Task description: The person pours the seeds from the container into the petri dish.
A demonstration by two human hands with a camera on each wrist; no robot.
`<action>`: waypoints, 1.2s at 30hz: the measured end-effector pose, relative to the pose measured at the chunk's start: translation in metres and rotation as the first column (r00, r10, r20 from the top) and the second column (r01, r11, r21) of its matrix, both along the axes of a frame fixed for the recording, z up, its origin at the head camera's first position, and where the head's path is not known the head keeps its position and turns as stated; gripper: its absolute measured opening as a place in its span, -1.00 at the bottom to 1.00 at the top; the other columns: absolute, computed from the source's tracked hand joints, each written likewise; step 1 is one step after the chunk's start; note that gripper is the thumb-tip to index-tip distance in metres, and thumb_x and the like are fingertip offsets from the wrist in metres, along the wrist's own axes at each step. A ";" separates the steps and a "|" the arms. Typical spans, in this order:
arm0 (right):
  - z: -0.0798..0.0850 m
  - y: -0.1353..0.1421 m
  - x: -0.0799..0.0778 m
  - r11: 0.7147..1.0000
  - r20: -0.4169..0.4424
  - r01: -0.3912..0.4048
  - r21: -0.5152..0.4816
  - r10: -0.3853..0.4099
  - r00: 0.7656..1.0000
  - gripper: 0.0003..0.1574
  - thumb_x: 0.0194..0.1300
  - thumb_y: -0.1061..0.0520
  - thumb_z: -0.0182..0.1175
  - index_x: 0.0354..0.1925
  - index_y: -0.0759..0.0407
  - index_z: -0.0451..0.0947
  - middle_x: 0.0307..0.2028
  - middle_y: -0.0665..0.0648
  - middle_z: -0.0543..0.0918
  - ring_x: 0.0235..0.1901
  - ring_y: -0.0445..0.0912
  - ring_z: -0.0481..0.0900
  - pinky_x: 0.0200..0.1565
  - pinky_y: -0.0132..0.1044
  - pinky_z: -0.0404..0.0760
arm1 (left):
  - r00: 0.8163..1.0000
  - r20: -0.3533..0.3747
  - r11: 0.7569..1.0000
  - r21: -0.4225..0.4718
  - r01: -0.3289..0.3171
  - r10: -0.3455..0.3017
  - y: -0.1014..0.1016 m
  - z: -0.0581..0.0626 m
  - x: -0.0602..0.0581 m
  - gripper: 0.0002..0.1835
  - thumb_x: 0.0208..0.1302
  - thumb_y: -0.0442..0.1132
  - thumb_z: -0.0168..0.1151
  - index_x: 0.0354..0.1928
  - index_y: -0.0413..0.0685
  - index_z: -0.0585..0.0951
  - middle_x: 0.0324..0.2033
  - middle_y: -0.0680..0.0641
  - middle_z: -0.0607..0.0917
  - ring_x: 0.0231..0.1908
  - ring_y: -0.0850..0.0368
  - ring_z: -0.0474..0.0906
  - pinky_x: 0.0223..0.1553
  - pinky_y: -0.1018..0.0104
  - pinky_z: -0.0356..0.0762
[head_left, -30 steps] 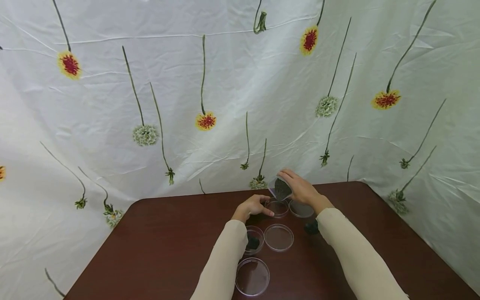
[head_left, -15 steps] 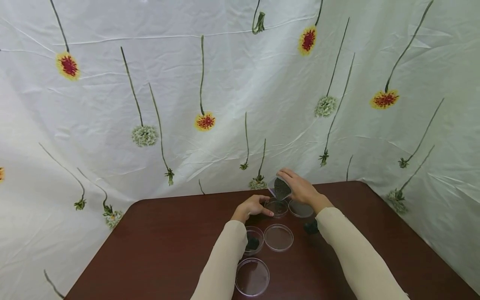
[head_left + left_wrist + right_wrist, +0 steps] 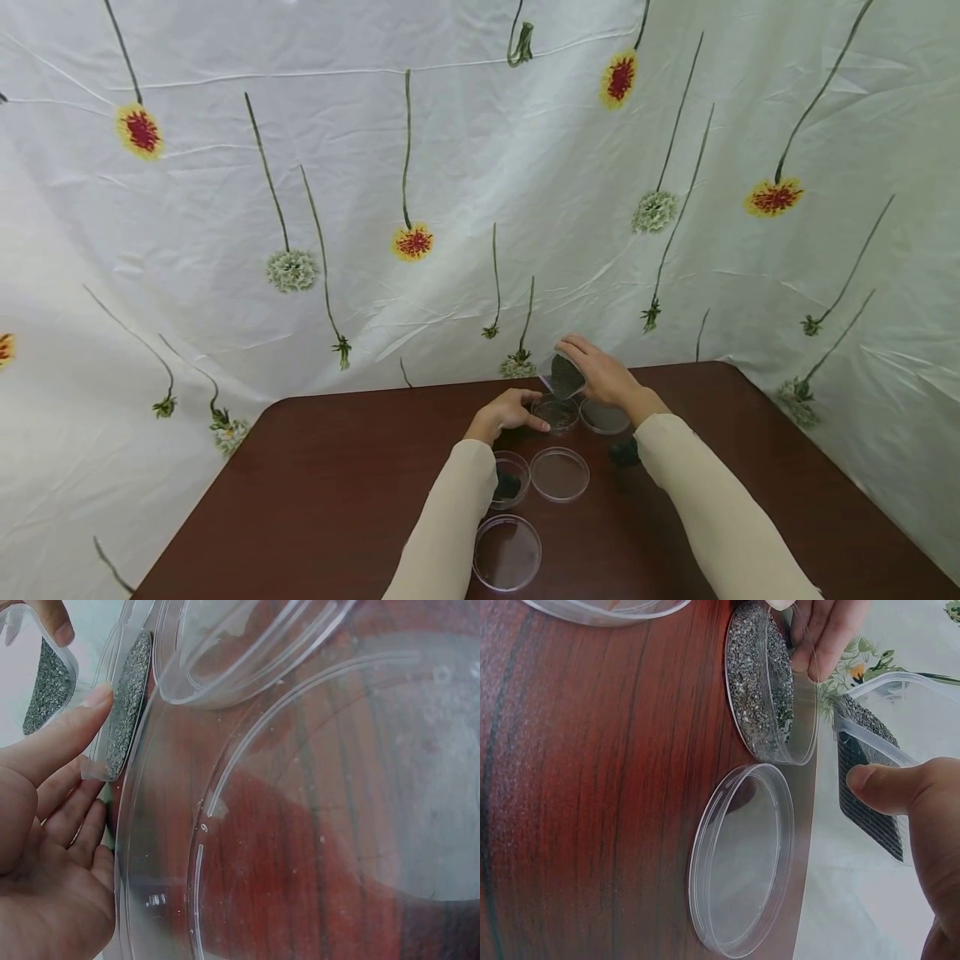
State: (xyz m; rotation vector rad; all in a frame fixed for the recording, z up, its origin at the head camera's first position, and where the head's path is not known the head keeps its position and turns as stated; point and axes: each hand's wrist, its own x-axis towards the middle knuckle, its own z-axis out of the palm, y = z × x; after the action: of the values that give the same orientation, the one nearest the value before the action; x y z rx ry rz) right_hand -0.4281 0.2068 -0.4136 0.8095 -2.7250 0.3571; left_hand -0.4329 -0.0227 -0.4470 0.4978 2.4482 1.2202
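My right hand [image 3: 600, 377] grips a clear plastic container [image 3: 870, 795] of dark grey grains, its thumb across the ribbed side. The container tips over a clear petri dish [image 3: 804, 731] at the far side of the table. Grey grains [image 3: 750, 682] cover much of that dish's floor. My left hand [image 3: 510, 410] holds this dish by its side, thumb and fingers spread around the wall; in the left wrist view the thumb tip lies against it. Right beside it stands a second clear round dish [image 3: 742, 862] with nothing in it.
Nearer on the brown table [image 3: 360, 483] lie a clear dish [image 3: 558, 498] and another large one [image 3: 507, 588]. Beside my left sleeve is a dish [image 3: 525, 492] with a dark lump [image 3: 507, 485]. A dark object [image 3: 624, 454] lies by my right sleeve. A flowered curtain [image 3: 450, 167] hangs behind.
More grains show on the floor of the held petri dish. The container has tipped slightly further; both hands keep nearly the same place.
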 end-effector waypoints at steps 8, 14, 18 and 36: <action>-0.001 0.003 0.001 1.000 -0.002 -0.002 0.005 0.002 1.000 0.21 0.08 0.45 0.54 0.57 0.25 0.14 0.54 0.33 0.14 0.44 0.26 0.25 -0.03 0.04 0.63 | 1.000 0.009 1.000 0.004 -0.006 0.006 0.000 0.000 0.001 -0.23 0.25 -0.25 0.53 0.48 -0.10 0.44 0.44 -0.19 0.42 0.45 -0.19 0.26 0.37 -0.11 0.29; -0.001 0.003 0.002 1.000 0.003 0.010 -0.005 -0.010 1.000 0.22 0.07 0.43 0.55 0.57 0.25 0.13 0.54 0.32 0.14 0.43 0.26 0.27 -0.03 0.06 0.63 | 1.000 0.004 1.000 -0.005 -0.007 0.007 0.001 0.000 0.001 -0.22 0.25 -0.23 0.54 0.48 -0.09 0.44 0.43 -0.19 0.42 0.44 -0.19 0.28 0.36 -0.11 0.31; -0.003 0.002 0.001 1.000 0.008 0.020 -0.014 -0.020 1.000 0.23 0.08 0.42 0.55 0.57 0.25 0.13 0.54 0.32 0.14 0.43 0.26 0.27 0.02 0.09 0.61 | 1.000 0.000 1.000 -0.008 -0.006 0.006 0.001 -0.001 0.000 -0.23 0.24 -0.22 0.55 0.48 -0.09 0.45 0.43 -0.18 0.42 0.44 -0.19 0.28 0.36 -0.11 0.31; -0.004 0.006 0.001 0.990 0.094 0.064 -0.122 -0.053 0.994 0.23 0.14 0.34 0.55 0.60 0.21 0.07 0.54 0.31 0.13 0.39 0.29 0.33 0.19 0.21 0.49 | 1.000 -0.003 1.000 -0.015 0.001 -0.001 0.001 -0.002 -0.001 -0.22 0.25 -0.22 0.54 0.49 -0.09 0.43 0.43 -0.18 0.43 0.44 -0.20 0.27 0.36 -0.13 0.30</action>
State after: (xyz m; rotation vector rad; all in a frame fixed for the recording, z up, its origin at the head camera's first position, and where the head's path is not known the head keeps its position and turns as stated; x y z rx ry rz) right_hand -0.4274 0.2126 -0.4180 0.6943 -2.7698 0.5587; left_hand -0.4336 -0.0221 -0.4487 0.4968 2.4571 1.2007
